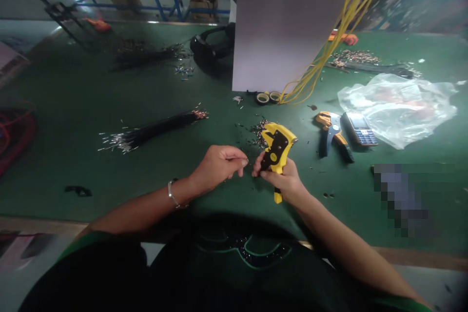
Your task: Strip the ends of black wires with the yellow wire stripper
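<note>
My right hand (288, 179) is wrapped round the handles of a yellow and black wire stripper (280, 148), its head pointing up and away from me. Just left of the tool, my left hand (223, 162) is closed in a pinch, thumb against forefinger. Whatever is between those fingertips is too small to make out. Behind the stripper's head lies a pile of small metal-tipped pieces (259, 130), partly hidden by the tool. A bundle of black wires (157, 129) with bare copper and silvery ends rests beyond my left hand.
A second wire stripper (332, 134), orange and dark blue, lies right beside a keypad phone (360, 128) and a clear plastic bag (402, 107). Yellow wires (329, 53) hang down by a pale upright panel (278, 24). Two tape rolls (262, 98) sit at its foot.
</note>
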Motion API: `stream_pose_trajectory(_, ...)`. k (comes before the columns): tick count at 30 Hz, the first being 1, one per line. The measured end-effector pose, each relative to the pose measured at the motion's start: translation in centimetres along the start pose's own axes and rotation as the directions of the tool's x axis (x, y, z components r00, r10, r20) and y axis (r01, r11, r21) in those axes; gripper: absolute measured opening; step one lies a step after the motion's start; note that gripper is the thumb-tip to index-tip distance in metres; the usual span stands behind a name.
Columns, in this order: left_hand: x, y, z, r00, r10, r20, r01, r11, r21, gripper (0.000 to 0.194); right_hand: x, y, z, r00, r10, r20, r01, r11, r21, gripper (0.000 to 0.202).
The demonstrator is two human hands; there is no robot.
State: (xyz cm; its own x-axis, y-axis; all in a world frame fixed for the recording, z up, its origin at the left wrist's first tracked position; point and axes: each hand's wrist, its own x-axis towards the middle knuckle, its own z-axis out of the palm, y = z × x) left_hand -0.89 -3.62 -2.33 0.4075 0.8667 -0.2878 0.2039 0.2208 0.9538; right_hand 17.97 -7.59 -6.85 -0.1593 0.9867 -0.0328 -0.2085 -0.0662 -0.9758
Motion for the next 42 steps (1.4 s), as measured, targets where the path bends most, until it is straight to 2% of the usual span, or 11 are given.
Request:
stream_pose_trajectory(5, 0.2, 0.2, 0.1, 0.997, -0.001, -0.075, -0.002, 0.999, -0.04, 0.01, 0.0, 0.1, 0.3, 0.997, 0.064, 0.045, -0.062, 0.997, -0.049, 0.031)
stream_pose_trajectory(11, 0.0, 0.7, 0.5, 0.991, 0.025, -0.133, -0.028, 0.999, -0.021, 0.013, -0.3, -0.4, 0.0, 0.972, 0.214, 0.093, -0.207, 0.975, -0.077, 0.053)
stream_pose_trajectory(13, 0.1, 0.9, 0.6, 0.988, 0.057, -0.145, -0.056, 0.998, 0.011, 0.013, -0.4, -0.5, 0.0, 0.965, 0.241, 0.103, -0.233, 0.969, -0.082, 0.053)
stream_pose_trajectory(15, 0.1, 1.0, 0.8, 0.981, 0.099, -0.166, -0.094, 0.995, 0.038, 0.014, -0.5, -0.7, 0.1, 0.962, 0.253, 0.099, -0.245, 0.965, -0.091, 0.044)
stream_pose_trajectory(17, 0.2, 0.8, 1.0, 0.972, 0.143, -0.186, -0.134, 0.989, 0.058, 0.016, -0.4, -0.9, 0.2, 0.965, 0.245, 0.09, -0.238, 0.968, -0.084, 0.035)
stream_pose_trajectory(22, 0.4, 0.2, 1.7, 0.968, 0.192, -0.164, -0.179, 0.98, 0.088, 0.02, -0.3, -0.8, 0.0, 0.969, 0.23, 0.09, -0.225, 0.972, -0.067, 0.034)
stream_pose_trajectory(30, 0.5, -1.0, 2.2, 0.961, 0.256, -0.106, -0.245, 0.964, 0.103, 0.02, -0.1, -0.8, -0.2, 0.982, 0.178, 0.064, -0.162, 0.966, -0.203, 0.014)
stream_pose_trajectory(35, 0.4, -0.8, 2.2, 0.967, 0.24, -0.085, -0.235, 0.97, 0.066, 0.018, -0.1, -0.7, 0.2, 0.992, 0.095, 0.086, -0.066, 0.954, -0.293, 0.014)
stream_pose_trajectory(42, 0.0, -0.6, 1.8, 0.959, 0.263, -0.106, -0.25, 0.96, 0.125, 0.016, -0.6, 0.2, 1.2, 1.0, -0.024, 0.011, 0.027, 0.892, -0.451, 0.006)
